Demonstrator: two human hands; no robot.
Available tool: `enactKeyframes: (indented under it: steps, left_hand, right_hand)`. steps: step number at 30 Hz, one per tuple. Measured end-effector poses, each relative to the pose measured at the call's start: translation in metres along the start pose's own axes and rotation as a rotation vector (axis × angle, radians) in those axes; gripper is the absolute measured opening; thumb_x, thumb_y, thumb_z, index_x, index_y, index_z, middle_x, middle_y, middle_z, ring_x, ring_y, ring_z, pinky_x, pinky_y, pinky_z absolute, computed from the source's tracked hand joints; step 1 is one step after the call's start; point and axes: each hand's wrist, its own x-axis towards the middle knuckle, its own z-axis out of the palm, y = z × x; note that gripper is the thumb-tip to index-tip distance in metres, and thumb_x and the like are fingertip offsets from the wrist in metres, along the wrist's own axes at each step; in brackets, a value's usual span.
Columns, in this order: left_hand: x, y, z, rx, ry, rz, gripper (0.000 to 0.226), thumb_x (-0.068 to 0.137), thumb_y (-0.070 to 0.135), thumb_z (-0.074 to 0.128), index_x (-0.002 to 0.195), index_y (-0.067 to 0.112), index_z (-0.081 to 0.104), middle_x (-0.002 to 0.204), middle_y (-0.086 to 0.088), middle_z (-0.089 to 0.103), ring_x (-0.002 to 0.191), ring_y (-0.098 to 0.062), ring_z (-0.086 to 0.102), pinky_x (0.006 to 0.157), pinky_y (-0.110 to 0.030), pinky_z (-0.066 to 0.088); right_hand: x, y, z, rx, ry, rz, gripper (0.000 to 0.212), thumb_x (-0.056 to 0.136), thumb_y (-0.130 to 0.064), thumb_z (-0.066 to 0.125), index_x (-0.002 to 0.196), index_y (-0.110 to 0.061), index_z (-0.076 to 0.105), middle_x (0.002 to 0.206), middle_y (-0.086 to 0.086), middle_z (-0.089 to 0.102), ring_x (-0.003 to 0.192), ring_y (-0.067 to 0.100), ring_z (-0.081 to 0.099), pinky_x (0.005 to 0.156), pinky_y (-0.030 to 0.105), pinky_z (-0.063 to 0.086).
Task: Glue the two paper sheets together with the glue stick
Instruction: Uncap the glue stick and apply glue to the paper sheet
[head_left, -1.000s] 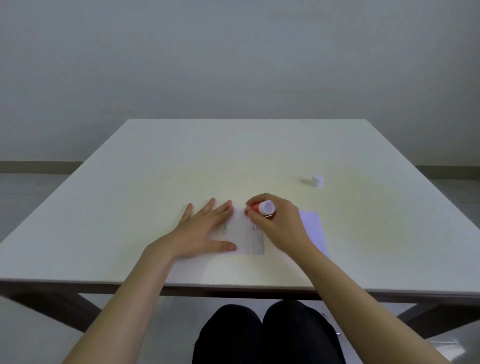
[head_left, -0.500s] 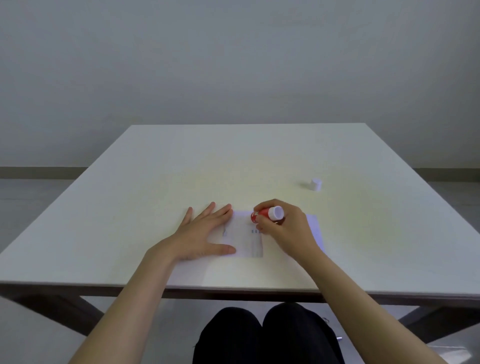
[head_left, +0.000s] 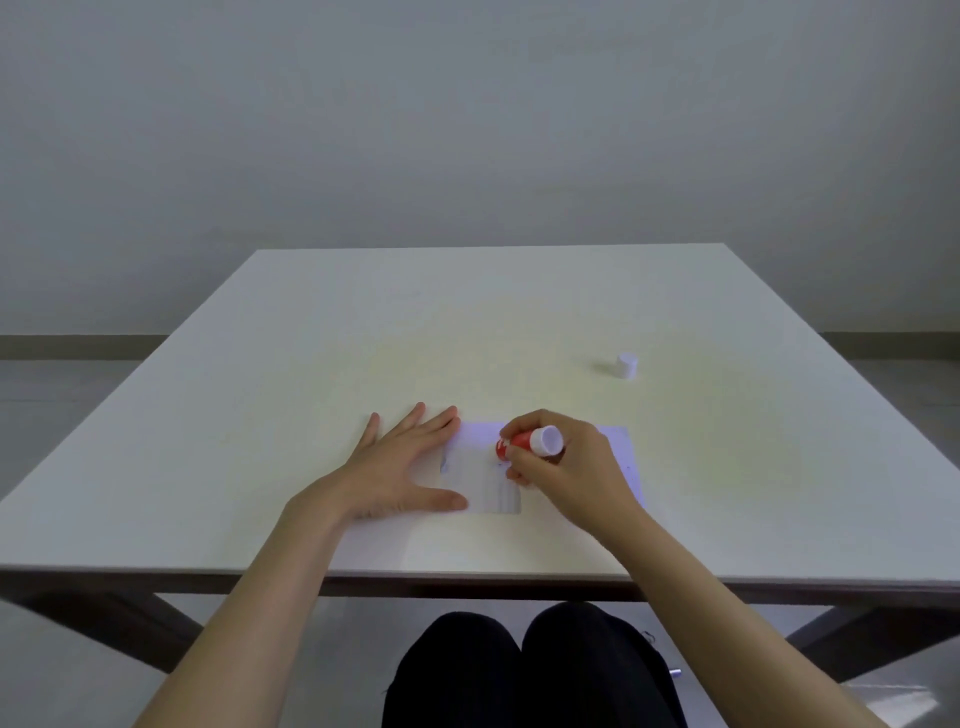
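Note:
A small white paper sheet (head_left: 485, 480) with faint print lies near the table's front edge. My left hand (head_left: 402, 470) rests flat on its left part, fingers spread. A second, pale bluish sheet (head_left: 623, 457) lies to the right, mostly hidden under my right hand (head_left: 563, 467). That hand grips a red glue stick (head_left: 527, 441) with a white end, tilted down to the left, its tip on the upper right area of the small sheet.
The white glue stick cap (head_left: 627, 365) stands alone on the white table (head_left: 467, 332), further back on the right. The table's front edge runs just below my forearms, with my dark-clothed knees beneath it.
My right hand with the glue stick has slid to the right across the paper. The left hand has stayed flat in place.

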Motion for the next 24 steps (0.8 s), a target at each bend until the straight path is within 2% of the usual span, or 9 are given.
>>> enactKeyframes:
  steps: [2,4,7,10,17,22,24]
  left_hand:
    - [0.0,0.001,0.0,0.0,0.005,-0.001,0.097,0.073,0.064,0.06,0.149,0.036,0.007,0.147,0.036,-0.004,0.14,0.007,-0.014,0.115,-0.04,-0.02]
    - [0.0,0.002,0.0,0.008,0.002,-0.001,0.097,0.073,0.064,0.06,0.149,0.036,0.006,0.146,0.036,-0.005,0.14,0.007,-0.014,0.115,-0.04,-0.02]
    - [-0.001,0.001,-0.001,-0.003,0.001,-0.001,0.095,0.075,0.061,0.061,0.149,0.036,0.008,0.147,0.036,-0.005,0.141,0.006,-0.014,0.115,-0.04,-0.02]
    - [-0.001,0.0,0.0,-0.004,-0.002,0.0,0.094,0.075,0.06,0.061,0.149,0.036,0.008,0.149,0.035,-0.004,0.142,0.005,-0.014,0.115,-0.041,-0.02]
    - [0.001,0.002,0.001,0.022,0.004,-0.008,0.098,0.073,0.064,0.061,0.149,0.036,0.006,0.145,0.037,-0.007,0.141,0.005,-0.015,0.115,-0.04,-0.02]
    - [0.0,0.001,0.0,0.024,-0.001,-0.002,0.096,0.075,0.061,0.061,0.149,0.036,0.006,0.145,0.036,-0.006,0.142,0.002,-0.014,0.115,-0.041,-0.02]
    - [0.001,0.001,0.0,0.025,0.002,-0.002,0.096,0.074,0.062,0.06,0.149,0.036,0.006,0.145,0.036,-0.006,0.141,0.004,-0.014,0.114,-0.041,-0.02]
  right_hand:
    - [-0.01,-0.004,0.001,-0.026,-0.122,-0.009,0.008,0.073,-0.023,0.063,0.078,-0.023,0.069,0.074,0.005,0.075,0.067,0.018,0.071,0.071,0.04,0.06]
    - [-0.016,-0.006,-0.005,-0.024,-0.186,0.003,0.009,0.071,-0.021,0.063,0.075,-0.017,0.069,0.072,0.008,0.074,0.06,0.018,0.07,0.063,0.037,0.059]
    - [-0.013,-0.005,-0.02,0.001,-0.082,0.039,0.006,0.076,-0.008,0.064,0.076,-0.009,0.069,0.071,0.01,0.074,0.058,0.02,0.069,0.063,0.04,0.058]
    - [-0.009,-0.002,-0.028,-0.002,0.022,0.053,0.007,0.079,-0.007,0.062,0.079,-0.008,0.069,0.073,0.009,0.075,0.062,0.02,0.071,0.065,0.037,0.059]
    - [-0.004,0.0,-0.005,0.082,-0.157,0.034,0.007,0.077,-0.007,0.061,0.079,-0.006,0.068,0.073,0.01,0.075,0.061,0.023,0.071,0.061,0.035,0.058]
    - [0.02,-0.001,0.0,0.105,-0.008,0.065,0.007,0.077,-0.006,0.062,0.078,-0.006,0.068,0.073,0.015,0.073,0.062,0.022,0.07,0.066,0.041,0.059]
    - [0.023,-0.001,0.004,0.057,0.06,0.059,0.006,0.077,-0.009,0.063,0.079,-0.01,0.068,0.073,0.012,0.073,0.066,0.022,0.071,0.07,0.042,0.06]
